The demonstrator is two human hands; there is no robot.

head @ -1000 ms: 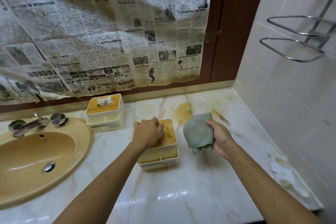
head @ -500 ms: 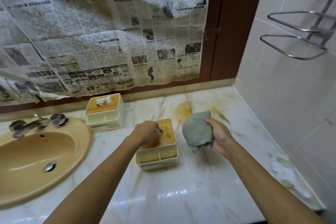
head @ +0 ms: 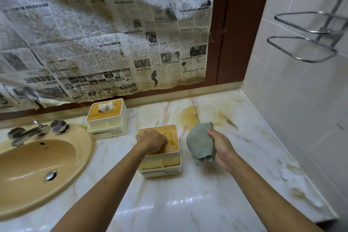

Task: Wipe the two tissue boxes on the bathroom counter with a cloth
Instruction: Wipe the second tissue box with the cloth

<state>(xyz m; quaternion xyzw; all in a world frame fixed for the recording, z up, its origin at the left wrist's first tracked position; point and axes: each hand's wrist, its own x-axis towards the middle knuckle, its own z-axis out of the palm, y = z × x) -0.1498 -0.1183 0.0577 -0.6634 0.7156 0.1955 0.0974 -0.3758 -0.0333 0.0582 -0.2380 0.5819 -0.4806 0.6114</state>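
Marble bathroom counter, pale with yellow-brown stains, seen from the head camera looking down along two bare forearms; a tan sink was set into it at the left, with a chrome faucet behind the basin. Stained newspaper covered the wall behind the counter; a white tiled wall stood at the right, with a metal towel rack mounted high on it.

Two cream tissue boxes with wooden lids stood on the counter. The farther tissue box sat against the back wall, just beside the sink's rim; a white tissue poked up through its lid. The nearer tissue box stood near the middle of the counter, well apart from the first; its lid showed dark, wet-looking smears.

The left hand rested on the nearer box's lid, knuckles up and fingers curled under into a fist; the fingertips were hidden, so it could not be told whether they hooked into the lid's opening. The right hand hovered just right of that box, fingers and thumb wrapped round a bunched grey-green cloth; the cloth hung beside the box, close to its right edge, and whether it touched the box could not be told.
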